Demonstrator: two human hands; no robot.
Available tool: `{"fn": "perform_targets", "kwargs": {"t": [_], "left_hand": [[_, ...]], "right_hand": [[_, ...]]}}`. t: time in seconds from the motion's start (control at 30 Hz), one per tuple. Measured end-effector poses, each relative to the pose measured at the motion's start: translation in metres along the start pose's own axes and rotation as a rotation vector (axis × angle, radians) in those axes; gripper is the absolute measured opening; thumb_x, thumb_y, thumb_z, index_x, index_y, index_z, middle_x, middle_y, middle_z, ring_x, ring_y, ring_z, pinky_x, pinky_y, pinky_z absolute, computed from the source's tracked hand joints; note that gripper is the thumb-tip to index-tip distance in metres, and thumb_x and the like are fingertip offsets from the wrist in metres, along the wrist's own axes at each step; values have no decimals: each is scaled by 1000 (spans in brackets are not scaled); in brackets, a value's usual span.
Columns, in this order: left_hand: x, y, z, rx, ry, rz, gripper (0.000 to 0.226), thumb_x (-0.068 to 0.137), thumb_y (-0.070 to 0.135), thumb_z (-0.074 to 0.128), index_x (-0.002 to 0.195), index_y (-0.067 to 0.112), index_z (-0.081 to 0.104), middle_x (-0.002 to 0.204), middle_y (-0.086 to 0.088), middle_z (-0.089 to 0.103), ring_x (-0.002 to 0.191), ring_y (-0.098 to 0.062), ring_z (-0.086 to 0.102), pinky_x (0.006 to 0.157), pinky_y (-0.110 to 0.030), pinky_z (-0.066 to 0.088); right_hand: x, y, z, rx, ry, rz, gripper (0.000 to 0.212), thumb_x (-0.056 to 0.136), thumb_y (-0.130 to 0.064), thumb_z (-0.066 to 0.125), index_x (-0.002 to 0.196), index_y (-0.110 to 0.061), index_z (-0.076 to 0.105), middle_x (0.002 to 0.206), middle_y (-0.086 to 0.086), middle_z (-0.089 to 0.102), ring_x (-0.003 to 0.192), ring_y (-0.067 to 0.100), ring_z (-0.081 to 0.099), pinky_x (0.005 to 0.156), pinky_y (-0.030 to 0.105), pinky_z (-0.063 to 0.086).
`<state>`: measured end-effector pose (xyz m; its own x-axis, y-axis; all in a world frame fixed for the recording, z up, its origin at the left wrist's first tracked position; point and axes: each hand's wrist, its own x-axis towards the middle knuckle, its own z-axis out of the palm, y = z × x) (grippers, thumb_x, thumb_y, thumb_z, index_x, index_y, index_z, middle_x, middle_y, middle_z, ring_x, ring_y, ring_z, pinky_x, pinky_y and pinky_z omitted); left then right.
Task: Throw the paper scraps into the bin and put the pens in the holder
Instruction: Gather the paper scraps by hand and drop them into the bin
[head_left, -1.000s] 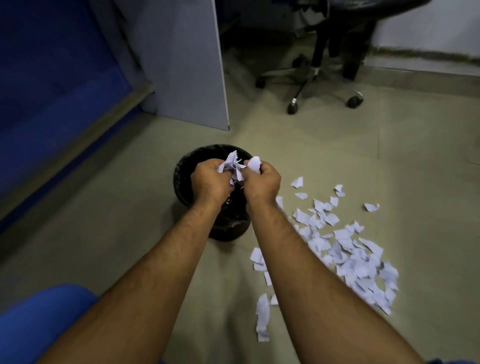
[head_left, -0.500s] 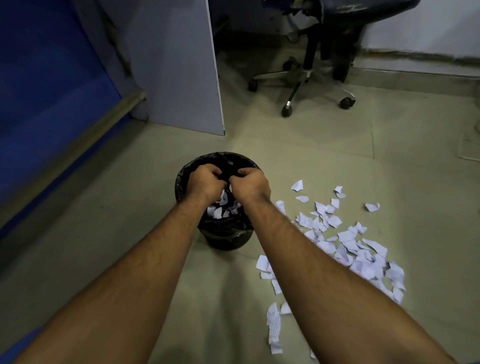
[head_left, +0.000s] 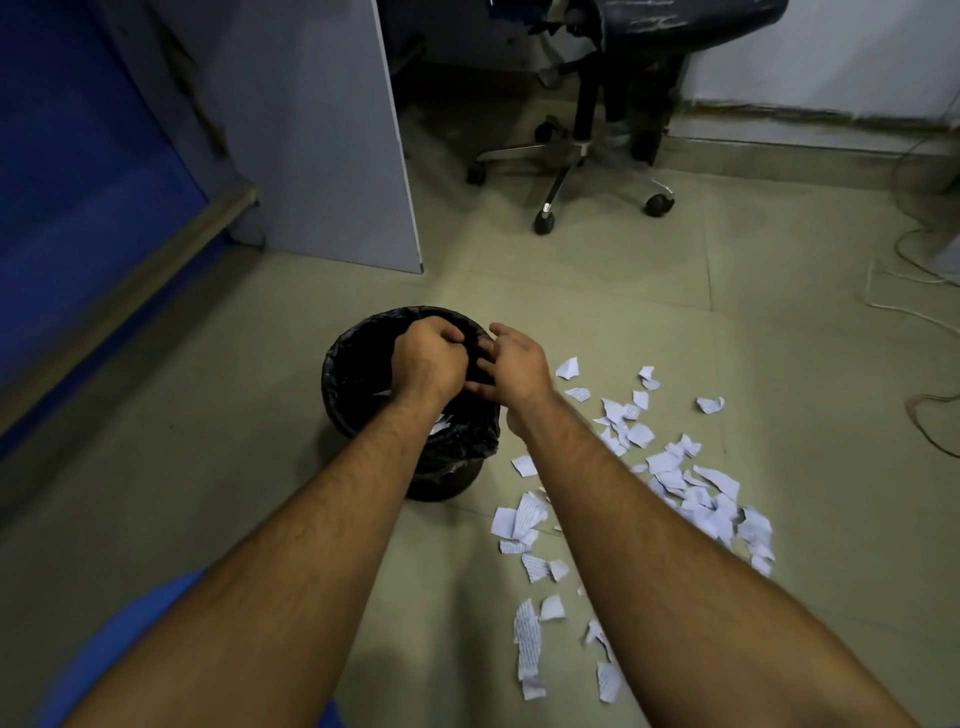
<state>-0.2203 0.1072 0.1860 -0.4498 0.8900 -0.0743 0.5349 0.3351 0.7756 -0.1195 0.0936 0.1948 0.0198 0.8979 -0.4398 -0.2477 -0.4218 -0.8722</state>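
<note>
Two hands over the bin (head_left: 358, 364), left hand (head_left: 427, 360) grip fisted, right hand (head_left: 514, 366) fingers apart, paper scraps (head_left: 691, 493) beside

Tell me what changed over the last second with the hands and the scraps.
A second ago both hands held a bunch of white paper scraps above the round black bin. They let it go into the bin. Now the left hand is curled over the opening and the right hand has opened, drawing rightward. The scattered scraps on the floor stayed put.
</note>
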Motion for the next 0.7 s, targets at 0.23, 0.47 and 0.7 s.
{"fn": "perform_targets", "kwargs": {"t": [0.23, 0.47, 0.7], "left_hand": [[1, -10, -11, 23, 43, -50, 22, 86, 10, 55, 88, 26, 70, 90, 0, 72, 75, -25, 70, 70, -41, 62], [-25, 3, 23, -82, -104, 155, 17, 82, 12, 59, 89, 20, 72, 75, 2, 72, 73, -19, 70, 75, -36, 60], [-91, 5, 118, 68, -423, 196, 16, 81, 19, 61, 94, 21, 71, 90, -5, 73, 87, -26, 67, 80, -31, 54]], "right_hand": [[5, 1, 13, -31, -128, 26, 42, 101, -14, 34, 138, -17, 52, 119, 8, 60, 86, 6, 59, 73, 41, 60], [10, 19, -34, 24, 195, -188, 24, 93, -9, 52, 110, -20, 65, 92, 2, 69, 83, 14, 65, 56, 30, 55], [-1, 81, -151, -167, 470, -162, 22, 85, -15, 58, 102, -27, 66, 81, -1, 70, 71, 18, 66, 73, 48, 61]]}}
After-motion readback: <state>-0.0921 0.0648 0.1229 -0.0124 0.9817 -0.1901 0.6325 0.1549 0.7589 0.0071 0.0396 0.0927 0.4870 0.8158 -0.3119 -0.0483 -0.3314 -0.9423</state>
